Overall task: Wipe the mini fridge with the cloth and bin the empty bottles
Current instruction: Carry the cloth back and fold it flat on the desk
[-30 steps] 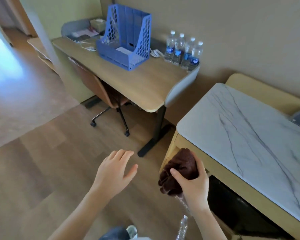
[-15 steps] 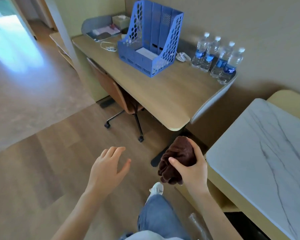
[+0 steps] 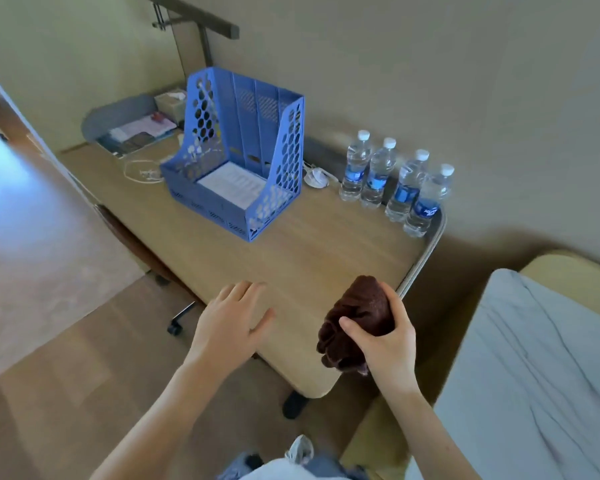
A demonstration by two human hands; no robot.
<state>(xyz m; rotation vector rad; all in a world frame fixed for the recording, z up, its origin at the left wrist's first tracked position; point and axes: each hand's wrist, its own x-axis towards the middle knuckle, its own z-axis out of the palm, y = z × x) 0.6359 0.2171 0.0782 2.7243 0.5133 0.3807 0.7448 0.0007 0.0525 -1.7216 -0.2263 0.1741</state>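
While the right hand [image 3: 385,337] bunches the cloth [image 3: 357,317] ready for wiping, the left hand [image 3: 229,323] hovers empty, fingers [image 3: 246,292] spread, above the tabletop [image 3: 291,251].

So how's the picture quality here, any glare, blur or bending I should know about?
Head view: strong daylight washes out the floor at the left edge; wide-angle bending curves the desk and walls; the water bottles look slightly soft; the right hand gripping the brown cloth is fairly sharp.

dark brown cloth [image 3: 357,320], blue perforated file rack [image 3: 236,157], white grey-veined marble top [image 3: 534,375].
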